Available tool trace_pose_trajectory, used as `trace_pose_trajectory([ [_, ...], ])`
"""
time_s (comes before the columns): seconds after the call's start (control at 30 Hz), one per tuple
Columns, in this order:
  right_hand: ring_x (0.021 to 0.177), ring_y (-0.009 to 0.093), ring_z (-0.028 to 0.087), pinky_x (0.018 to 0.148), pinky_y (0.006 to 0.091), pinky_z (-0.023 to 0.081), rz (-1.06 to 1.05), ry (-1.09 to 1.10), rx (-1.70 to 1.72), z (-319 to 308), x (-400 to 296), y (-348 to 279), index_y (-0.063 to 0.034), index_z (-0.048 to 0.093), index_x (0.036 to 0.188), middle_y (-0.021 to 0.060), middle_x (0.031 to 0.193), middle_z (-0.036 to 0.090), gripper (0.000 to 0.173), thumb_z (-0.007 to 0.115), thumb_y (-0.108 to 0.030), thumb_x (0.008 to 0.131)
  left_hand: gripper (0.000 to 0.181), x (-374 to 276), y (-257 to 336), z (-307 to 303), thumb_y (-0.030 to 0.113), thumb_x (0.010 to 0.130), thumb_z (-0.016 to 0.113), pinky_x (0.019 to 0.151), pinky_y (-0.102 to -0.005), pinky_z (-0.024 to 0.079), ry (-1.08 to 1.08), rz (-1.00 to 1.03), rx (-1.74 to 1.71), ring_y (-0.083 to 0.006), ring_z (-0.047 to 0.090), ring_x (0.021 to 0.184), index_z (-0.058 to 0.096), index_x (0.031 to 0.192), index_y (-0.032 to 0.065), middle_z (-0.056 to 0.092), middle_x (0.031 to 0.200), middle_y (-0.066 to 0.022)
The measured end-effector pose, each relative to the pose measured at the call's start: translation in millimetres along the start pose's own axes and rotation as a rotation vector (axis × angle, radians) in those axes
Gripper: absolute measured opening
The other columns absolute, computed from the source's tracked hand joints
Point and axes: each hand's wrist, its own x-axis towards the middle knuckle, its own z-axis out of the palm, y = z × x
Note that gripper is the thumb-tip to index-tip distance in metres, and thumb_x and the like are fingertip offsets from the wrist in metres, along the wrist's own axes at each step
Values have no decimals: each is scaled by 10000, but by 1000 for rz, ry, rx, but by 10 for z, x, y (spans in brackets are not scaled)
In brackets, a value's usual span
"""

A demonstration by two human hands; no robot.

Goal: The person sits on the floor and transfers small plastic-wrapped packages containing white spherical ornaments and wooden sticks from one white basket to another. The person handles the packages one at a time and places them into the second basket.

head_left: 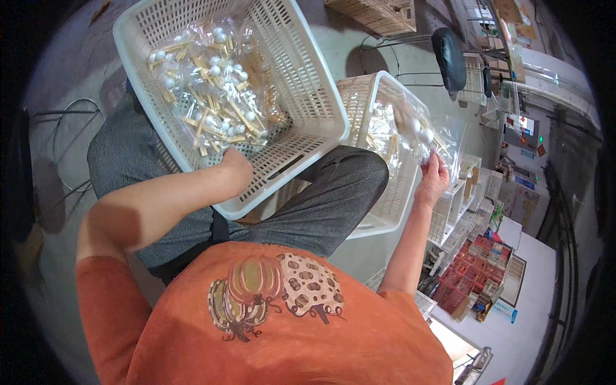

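Observation:
A white slatted plastic basket (308, 82) rests on the person's lap, tilted. Inside it lie many clear plastic bags (211, 96) with white balls and light wooden sticks. My left hand (237, 169) is at the near side of this basket, beside the lowest bags; its fingers are mostly hidden, so a hold cannot be told. On the right, my right hand (433, 180) pinches a clear bag (421, 132) of white balls and wooden pieces, raised over a second white plastic basket (390, 224). More such bags (382, 127) lie in that second basket.
A black-topped stool (448, 58) with thin metal legs stands beyond the second basket. Another slatted crate (378, 14) is on the floor at the top. White crates (447, 216) and stacked red crates (474, 269) stand at the right. A round metal frame (62, 144) is on the left.

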Motion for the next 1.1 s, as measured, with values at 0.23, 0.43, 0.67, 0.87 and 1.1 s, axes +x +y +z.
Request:
trace_pose_trajectory([
  [0.23, 1153, 360, 450, 969, 419, 361, -563, -76, -1116, 609, 112, 224, 2, 431, 1251, 245, 1201, 490, 551, 657, -176, 782, 165, -81, 111, -11, 137, 755, 606, 673, -369, 412, -4, 45, 26, -209, 611, 820, 689, 895, 111, 658, 890, -56],
  [0.43, 999, 327, 586, 849, 346, 464, 125, -1091, -658, 3454, -1374, 779, 94, 527, 1129, 242, 1058, 602, 727, 661, -498, 728, 236, -193, 117, -203, 175, 814, 554, 792, -384, 394, -60, 39, -40, -232, 576, 943, 657, 1004, 80, 632, 998, -79],
  [0.67, 754, 218, 549, 613, 385, 481, 1530, -1046, -46, 4490, -2518, 2131, -111, 590, 997, 77, 861, 577, 443, 679, -459, 737, 320, -414, 26, -331, 186, 833, 508, 874, -440, 370, -158, 16, 81, -252, 518, 1029, 619, 1110, 71, 592, 1098, -95],
  [0.87, 674, 323, 595, 654, 400, 484, 530, -1170, -370, 4576, -2418, 1907, -56, 640, 880, 124, 730, 614, 176, 621, -206, 790, 321, -569, 138, -242, 169, 804, 514, 833, -422, 377, -23, 87, 32, -239, 522, 932, 612, 1080, 38, 590, 992, -85],
  [1.1, 1224, 339, 361, 1017, 438, 315, -184, -1204, -1209, 3936, -1546, 1717, -102, 554, 1199, 130, 1364, 379, 453, 575, -301, 793, 292, -491, 306, -154, 146, 801, 502, 802, -417, 383, 56, 83, 129, -240, 529, 894, 612, 1048, 35, 590, 953, -95],
])
